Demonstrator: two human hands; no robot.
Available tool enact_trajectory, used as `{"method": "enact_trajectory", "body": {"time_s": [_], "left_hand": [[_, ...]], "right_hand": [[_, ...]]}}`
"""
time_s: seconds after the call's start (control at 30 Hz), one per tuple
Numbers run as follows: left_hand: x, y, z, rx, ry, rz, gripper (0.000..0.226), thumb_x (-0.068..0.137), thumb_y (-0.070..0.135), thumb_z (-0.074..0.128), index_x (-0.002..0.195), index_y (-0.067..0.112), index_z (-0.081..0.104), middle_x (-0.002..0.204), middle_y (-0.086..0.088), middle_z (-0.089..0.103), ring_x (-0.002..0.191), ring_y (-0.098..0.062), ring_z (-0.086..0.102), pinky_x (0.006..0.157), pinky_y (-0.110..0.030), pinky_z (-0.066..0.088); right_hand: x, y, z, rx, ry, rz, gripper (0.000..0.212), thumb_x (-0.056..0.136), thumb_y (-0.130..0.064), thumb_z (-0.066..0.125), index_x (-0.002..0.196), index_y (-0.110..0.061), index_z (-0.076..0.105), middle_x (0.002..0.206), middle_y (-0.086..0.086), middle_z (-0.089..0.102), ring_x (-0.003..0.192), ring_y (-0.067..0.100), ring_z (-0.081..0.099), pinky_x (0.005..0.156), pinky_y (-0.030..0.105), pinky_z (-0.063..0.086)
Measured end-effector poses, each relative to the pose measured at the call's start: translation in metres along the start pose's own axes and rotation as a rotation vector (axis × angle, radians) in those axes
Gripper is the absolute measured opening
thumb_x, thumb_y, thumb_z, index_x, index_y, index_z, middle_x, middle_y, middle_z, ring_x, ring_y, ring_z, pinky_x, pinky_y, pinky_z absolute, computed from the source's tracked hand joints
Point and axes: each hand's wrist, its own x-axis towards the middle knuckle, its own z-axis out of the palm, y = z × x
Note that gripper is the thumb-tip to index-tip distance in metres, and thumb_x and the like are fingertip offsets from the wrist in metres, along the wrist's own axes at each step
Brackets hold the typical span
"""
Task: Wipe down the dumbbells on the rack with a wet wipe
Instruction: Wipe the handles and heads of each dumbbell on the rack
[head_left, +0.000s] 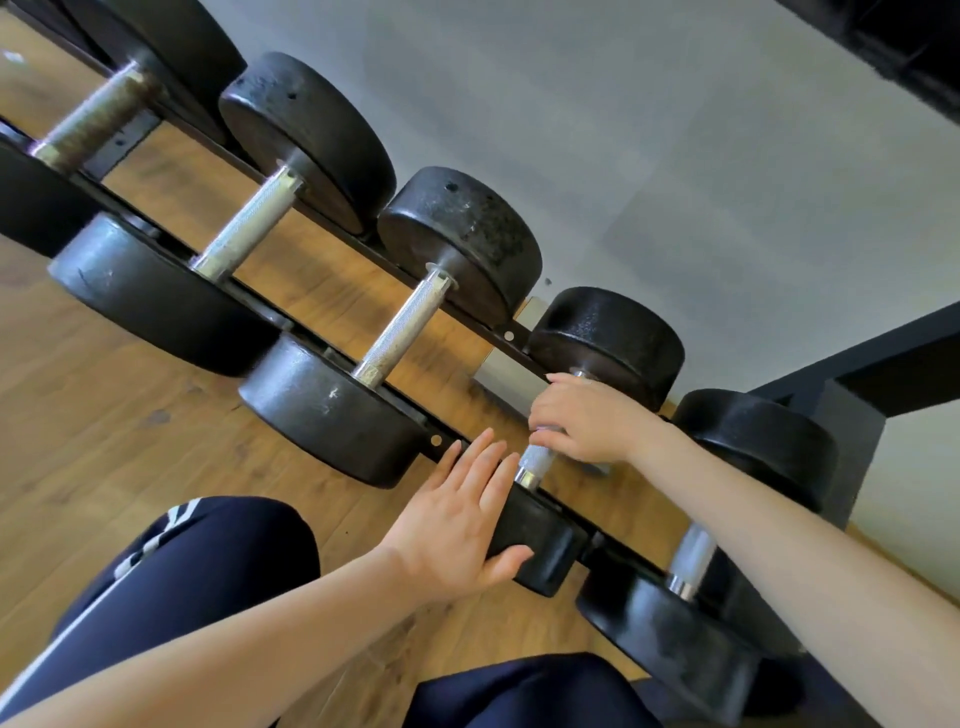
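Head view, right fingers: curled over the knurled silver steel handle (537, 460) of the fourth black round-headed dumbbell (608, 338) on the rack; whether a wet wipe lies under them cannot be told, as none is visible.
Right hand (587, 418): grips the handle from above, the wrist reaching in from the right.
Left fingers (483, 462): straight and lightly spread, laid flat on the near black head (540, 540) of the same dumbbell, the thumb hooked along its lower edge.
Left hand (457, 530): steadies the near head, holding nothing.
Dumbbell position: resting across the two black steel rails (311, 332) of the low rack, between a larger silver-handled dumbbell (400, 332) on the left and another dumbbell (691, 561) on the right.
Step in hand (judged): wiping the handle; best done with the near head braced so that the bar cannot roll, and with strokes running the full span from collar to collar.
Edges: the rails pass just beneath the handle, and the neighbouring heads stand near on either side, limiting sideways wrist travel.
Open room: the brown wood-plank floor (104, 415) in front of the rack and the space above the handles are free for lifting the hand across to the next bar.
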Motion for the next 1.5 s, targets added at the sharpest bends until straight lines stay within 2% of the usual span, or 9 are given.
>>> {"method": "enact_trajectory", "body": {"time_s": [0.3, 0.43, 0.57, 0.8, 1.07, 1.17, 1.23, 1.37, 1.5], "left_hand": [[0.0, 0.0, -0.005, -0.029, -0.031, -0.011, 0.079, 0.094, 0.066, 0.017, 0.132, 0.007, 0.051, 0.131, -0.011, 0.061, 0.129, -0.03, 0.051, 0.106, -0.044, 0.03], [0.001, 0.001, -0.008, -0.046, -0.068, -0.026, 0.079, 0.094, 0.066, 0.018, 0.132, 0.007, 0.053, 0.131, -0.011, 0.061, 0.13, -0.029, 0.05, 0.105, -0.042, 0.029], [0.001, 0.002, -0.012, -0.063, -0.105, -0.031, 0.078, 0.094, 0.067, 0.016, 0.133, 0.008, 0.05, 0.131, -0.011, 0.061, 0.13, -0.028, 0.05, 0.103, -0.038, 0.031], [0.003, 0.001, -0.02, -0.172, -0.195, -0.053, 0.095, 0.087, 0.075, 0.007, 0.152, 0.008, 0.025, 0.157, -0.013, 0.027, 0.141, -0.019, -0.007, 0.114, -0.04, -0.003], [0.006, 0.004, -0.026, -0.199, -0.321, -0.084, 0.103, 0.075, 0.08, -0.004, 0.156, 0.015, 0.004, 0.163, -0.005, 0.002, 0.137, -0.013, -0.027, 0.113, -0.03, -0.012], [0.006, 0.003, -0.028, -0.188, -0.326, -0.084, 0.1, 0.078, 0.079, 0.0, 0.156, 0.015, 0.004, 0.163, -0.005, 0.003, 0.145, -0.017, -0.019, 0.114, -0.03, -0.007], [0.004, 0.002, -0.023, -0.222, -0.26, -0.099, 0.095, 0.085, 0.077, 0.005, 0.154, 0.013, 0.017, 0.161, -0.009, 0.019, 0.149, -0.023, -0.002, 0.115, -0.034, 0.005], [0.002, 0.001, -0.017, -0.164, -0.177, -0.056, 0.082, 0.093, 0.069, 0.023, 0.143, 0.006, 0.041, 0.145, -0.014, 0.048, 0.14, -0.024, 0.018, 0.107, -0.037, 0.026], [0.002, 0.003, -0.021, -0.213, -0.252, -0.083, 0.091, 0.087, 0.071, 0.018, 0.155, 0.011, 0.012, 0.162, -0.009, 0.013, 0.14, -0.014, -0.018, 0.114, -0.031, -0.001]], "right_hand": [[0.008, -0.007, -0.005, 0.013, -0.107, 0.025, 0.043, 0.101, -0.036, 0.031, 0.111, -0.016, 0.068, 0.107, -0.003, 0.067, 0.106, 0.008, 0.057, 0.113, 0.027, 0.026], [0.01, -0.005, -0.008, -0.07, -0.039, 0.082, 0.047, 0.099, -0.045, 0.032, 0.101, -0.017, 0.069, 0.094, -0.004, 0.066, 0.091, 0.007, 0.058, 0.099, 0.028, 0.041], [0.004, -0.014, -0.004, -0.125, -0.088, -0.032, 0.046, 0.096, -0.052, 0.037, 0.108, -0.018, 0.064, 0.102, -0.004, 0.062, 0.094, 0.008, 0.053, 0.091, 0.027, 0.044], [0.008, -0.001, -0.02, -0.091, -0.184, -0.024, 0.05, 0.087, -0.061, 0.049, 0.11, -0.019, 0.063, 0.107, -0.004, 0.06, 0.097, 0.01, 0.053, 0.09, 0.026, 0.043], [0.014, -0.004, -0.023, -0.017, -0.218, 0.049, 0.047, 0.092, -0.056, 0.044, 0.102, -0.017, 0.067, 0.099, -0.003, 0.065, 0.09, 0.01, 0.058, 0.083, 0.025, 0.048], [0.018, -0.011, -0.024, -0.034, -0.23, 0.094, 0.051, 0.093, -0.056, 0.04, 0.086, -0.013, 0.068, 0.08, 0.0, 0.064, 0.077, 0.012, 0.061, 0.077, 0.028, 0.052], [0.02, -0.022, -0.021, -0.045, -0.273, 0.059, 0.048, 0.093, -0.054, 0.042, 0.081, -0.013, 0.063, 0.071, -0.003, 0.057, 0.072, 0.011, 0.058, 0.074, 0.028, 0.051], [0.02, -0.017, -0.025, 0.022, -0.289, 0.069, 0.051, 0.092, -0.056, 0.043, 0.094, -0.013, 0.07, 0.087, -0.001, 0.068, 0.08, 0.01, 0.062, 0.078, 0.028, 0.052], [0.019, -0.009, -0.026, -0.028, -0.241, 0.089, 0.051, 0.093, -0.056, 0.042, 0.087, -0.013, 0.07, 0.079, -0.001, 0.066, 0.075, 0.011, 0.061, 0.073, 0.023, 0.05]]}}
